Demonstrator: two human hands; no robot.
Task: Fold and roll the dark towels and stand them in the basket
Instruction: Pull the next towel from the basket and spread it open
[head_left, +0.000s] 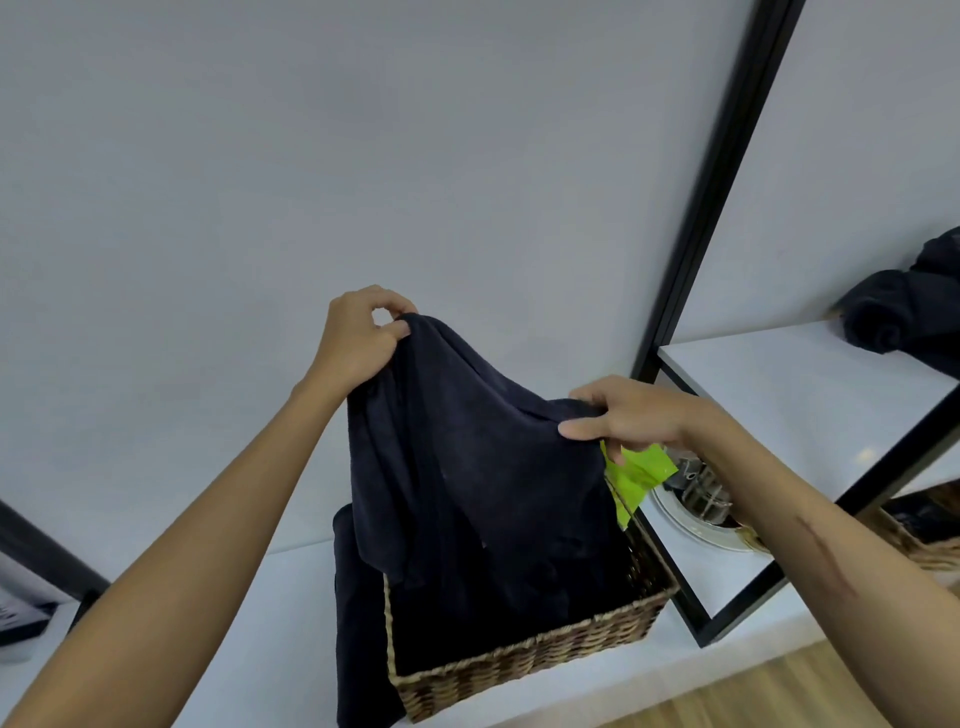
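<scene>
A dark navy towel (467, 457) hangs in the air above a woven wicker basket (524, 670) on the white surface. My left hand (358, 343) pinches its upper corner, raised high. Lower and to the right, my right hand (623, 415) grips another part of the towel's top edge. The towel's lower part drapes into the basket, which holds more dark cloth. Another dark towel (358, 639) hangs over the basket's left side onto the surface.
A black-framed white shelf unit (779, 384) stands to the right, with a bundle of dark towels (904, 306) on top. A lime-green packet (639, 473) and a white plate with glass items (701, 514) sit behind the basket. Wood floor shows at bottom right.
</scene>
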